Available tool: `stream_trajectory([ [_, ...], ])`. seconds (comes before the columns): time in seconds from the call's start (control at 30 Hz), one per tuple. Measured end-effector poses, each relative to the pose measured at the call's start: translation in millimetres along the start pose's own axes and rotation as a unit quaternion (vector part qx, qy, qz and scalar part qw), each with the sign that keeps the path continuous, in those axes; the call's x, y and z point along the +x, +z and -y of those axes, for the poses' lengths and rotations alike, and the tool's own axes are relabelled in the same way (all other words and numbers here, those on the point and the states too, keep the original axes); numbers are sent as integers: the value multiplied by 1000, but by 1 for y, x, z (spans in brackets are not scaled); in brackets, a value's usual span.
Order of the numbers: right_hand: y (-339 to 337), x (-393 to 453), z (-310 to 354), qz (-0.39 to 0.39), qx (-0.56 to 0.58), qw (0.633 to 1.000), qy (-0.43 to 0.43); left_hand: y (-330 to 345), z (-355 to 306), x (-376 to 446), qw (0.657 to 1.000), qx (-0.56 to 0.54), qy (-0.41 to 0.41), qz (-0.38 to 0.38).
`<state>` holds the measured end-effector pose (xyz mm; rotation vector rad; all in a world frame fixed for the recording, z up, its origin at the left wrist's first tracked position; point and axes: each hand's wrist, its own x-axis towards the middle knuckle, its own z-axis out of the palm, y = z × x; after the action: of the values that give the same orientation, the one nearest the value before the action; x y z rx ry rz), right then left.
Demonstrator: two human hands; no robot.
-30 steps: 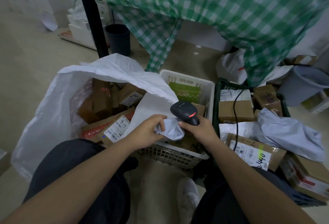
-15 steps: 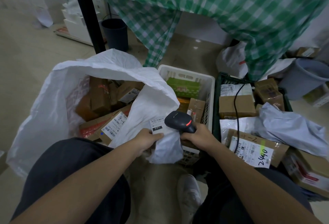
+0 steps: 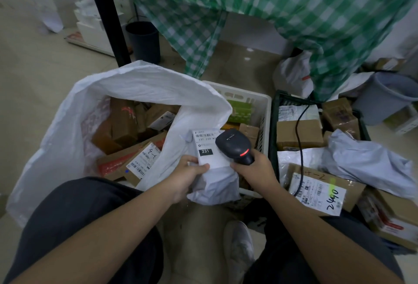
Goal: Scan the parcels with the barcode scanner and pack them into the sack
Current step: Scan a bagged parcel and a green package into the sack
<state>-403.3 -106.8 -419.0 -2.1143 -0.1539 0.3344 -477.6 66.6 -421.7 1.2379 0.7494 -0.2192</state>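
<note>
Parcel in hand: a soft grey-white plastic mailer bag (image 3: pixel 213 182) with a white shipping label (image 3: pixel 209 148) marked "231", held up between the knees, in front of the white basket and just right of the sack's mouth.
Left hand: the left hand (image 3: pixel 185 176) pinches the mailer at the label's lower edge, thumb on top, probably to keep the label flat and facing up for the scan.
Right hand: the right hand (image 3: pixel 254 167) is wrapped around the grip of the black handheld barcode scanner (image 3: pixel 234 143); its head lies over the label's right edge, red light lit.
Sack: the large white woven plastic sack (image 3: pixel 67 139) stands open at left, already holding brown cardboard boxes, close enough to drop the mailer straight in.
Supply: a white slatted plastic basket (image 3: pixel 263 107) and a dark green crate (image 3: pixel 274 121) hold more parcels.
Unclear: the barcode's right end is covered by the scanner; the small print is unreadable; whether the scan has registered cannot be told.
</note>
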Motion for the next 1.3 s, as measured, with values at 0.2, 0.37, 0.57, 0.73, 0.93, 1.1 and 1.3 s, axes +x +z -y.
stream_trajectory([
  [0.2, 3, -1, 9, 1, 68, 997, -25, -13, -14, -2, 999, -26, -1, 37],
  [0.37, 5, 3, 23, -41, 111, 993, -26, -19, -16, -6, 993, 68, 20, 96],
  [0.57, 12, 5, 39, -42, 129, 989, -53, -26, -28, -4, 998, -6, 42, 42],
  [0.73, 11, 9, 46, -16, 93, 994, -58, -45, -53, 4, 993, 73, 94, -20],
  [0.93, 2, 11, 50, 38, 20, 998, -40, -70, -64, 18, 990, 79, 99, -63],
  [1.1, 5, 1, 60, 90, -7, 995, -44, -60, -42, 22, 992, 57, 113, -25],
  [1.3, 1, -4, 63, 121, -39, 992, -27, -59, -32, 26, 993, 23, 113, -16],
])
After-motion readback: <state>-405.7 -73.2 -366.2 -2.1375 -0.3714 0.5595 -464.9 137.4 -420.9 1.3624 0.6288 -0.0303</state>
